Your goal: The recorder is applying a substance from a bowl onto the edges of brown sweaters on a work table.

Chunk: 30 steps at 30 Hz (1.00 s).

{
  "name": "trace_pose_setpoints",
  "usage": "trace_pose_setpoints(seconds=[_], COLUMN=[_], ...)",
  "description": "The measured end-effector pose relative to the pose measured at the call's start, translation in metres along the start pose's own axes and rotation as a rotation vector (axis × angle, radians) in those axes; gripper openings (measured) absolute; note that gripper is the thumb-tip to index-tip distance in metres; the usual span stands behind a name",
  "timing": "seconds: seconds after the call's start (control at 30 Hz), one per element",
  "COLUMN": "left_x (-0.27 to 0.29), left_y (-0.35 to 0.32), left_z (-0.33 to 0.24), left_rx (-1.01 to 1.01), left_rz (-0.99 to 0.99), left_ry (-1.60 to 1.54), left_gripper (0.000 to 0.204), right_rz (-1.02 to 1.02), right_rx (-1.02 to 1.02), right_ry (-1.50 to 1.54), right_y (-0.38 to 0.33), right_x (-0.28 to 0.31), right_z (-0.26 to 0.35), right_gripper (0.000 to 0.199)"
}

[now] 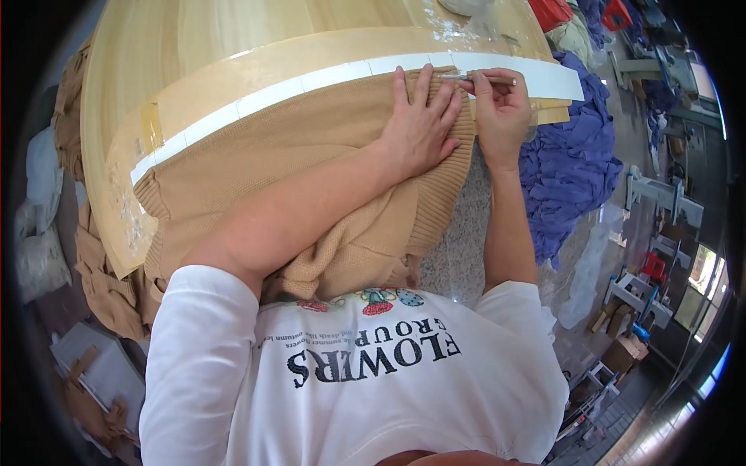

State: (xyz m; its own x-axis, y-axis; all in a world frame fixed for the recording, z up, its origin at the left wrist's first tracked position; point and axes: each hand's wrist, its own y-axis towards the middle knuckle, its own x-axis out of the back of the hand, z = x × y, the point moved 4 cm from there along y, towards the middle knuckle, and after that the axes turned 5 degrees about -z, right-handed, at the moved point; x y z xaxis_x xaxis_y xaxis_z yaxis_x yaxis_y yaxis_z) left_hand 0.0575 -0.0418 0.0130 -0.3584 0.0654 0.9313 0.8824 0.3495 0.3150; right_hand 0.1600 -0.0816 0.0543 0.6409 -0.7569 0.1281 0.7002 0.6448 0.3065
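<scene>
White printed shirt (357, 388) filling the bottom of the view, nearest of all, both bare forearms reaching up and away from it. Left hand (420, 128) spread flat, fingers fully open and splayed, pressing down on the tan knitted garment (287, 155) right at its upper edge, holding nothing. Right hand (501, 109) just beside it, touching close, grip closed tight in a pinch around a thin pencil-like marking tool (486, 78), tip pointing left along the long white ruler strip (326, 78). Ruler strip lying across the garment's top edge, curving with the lens from lower left to upper right. Garment spread over a pale wooden board (179, 46) on the counter, ribbed hem hanging off on the right side over a grey speckled patch (454, 248). More tan knitwear (105, 287) heaped at the left edge of the counter. Big pile of blue-purple cloth (571, 163) off to the right, well apart from the hands. Farther right, white metal frames (660, 198) and floor clutter, red bins (552, 12) up top
</scene>
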Motion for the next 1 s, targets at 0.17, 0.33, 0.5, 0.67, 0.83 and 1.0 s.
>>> trace_pose_setpoints(seconds=[0.17, 0.33, 0.5, 0.67, 0.83, 1.0], left_x=[-0.001, -0.007, -0.048, -0.102, -0.13, -0.127], left_y=[-0.002, -0.002, 0.002, 0.013, 0.023, 0.024], left_z=[0.002, 0.0, -0.004, 0.0, -0.008, -0.01], left_rx=[0.012, -0.027, 0.068, 0.244, 0.241, 0.137], left_rz=[-0.009, 0.04, -0.14, -0.565, -0.81, -0.919], left_ry=[0.023, 0.049, -0.695, -1.794, -2.222, -2.216], left_gripper=[0.069, 0.06, 0.059, 0.064, 0.068, 0.071], right_rz=[0.032, 0.088, 0.285, 0.2, 0.449, 0.534], right_rx=[0.009, 0.002, 0.059, 0.105, 0.141, 0.117], right_ry=[-0.078, 0.088, -0.149, 0.053, -0.075, -0.172], right_y=[0.003, -0.016, -0.015, -0.026, -0.034, -0.033], right_x=[-0.01, -0.043, -0.068, -0.084, -0.123, -0.139], right_z=[0.006, 0.041, 0.019, 0.05, 0.05, 0.055], right_gripper=[0.009, 0.011, 0.008, 0.009, 0.01, 0.01])
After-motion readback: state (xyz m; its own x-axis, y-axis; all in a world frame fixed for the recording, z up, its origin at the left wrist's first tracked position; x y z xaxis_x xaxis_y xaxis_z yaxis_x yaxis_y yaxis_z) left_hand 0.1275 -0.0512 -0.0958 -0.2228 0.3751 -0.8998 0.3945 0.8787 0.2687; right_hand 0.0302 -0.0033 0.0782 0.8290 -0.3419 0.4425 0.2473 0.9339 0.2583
